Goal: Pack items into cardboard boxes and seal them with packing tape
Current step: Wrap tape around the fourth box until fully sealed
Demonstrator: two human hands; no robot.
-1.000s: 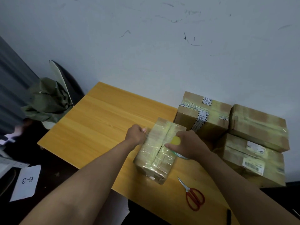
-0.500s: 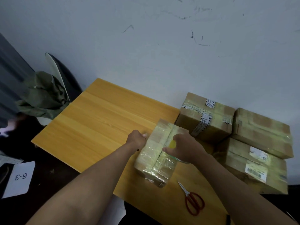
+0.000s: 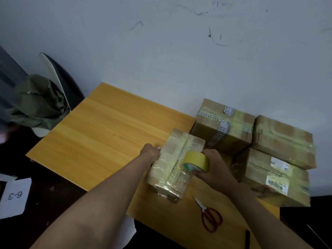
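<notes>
Whereas only a sliver of yellow showed under the right hand (image 3: 214, 169) a second ago, the tape roll (image 3: 196, 161) is now lifted into plain view over the small box (image 3: 175, 165), fingers curled round it. A further strip is judged to be under way. The left hand (image 3: 150, 153) is curled against the box's left side. On the worktop (image 3: 100, 133), the box's long axis runs from near edge toward the wall.

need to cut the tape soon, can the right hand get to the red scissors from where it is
Probably yes, once freed: the red scissors lie in the open on the table, just near of the right hand, nothing between. But that hand grips the tape roll.
</notes>
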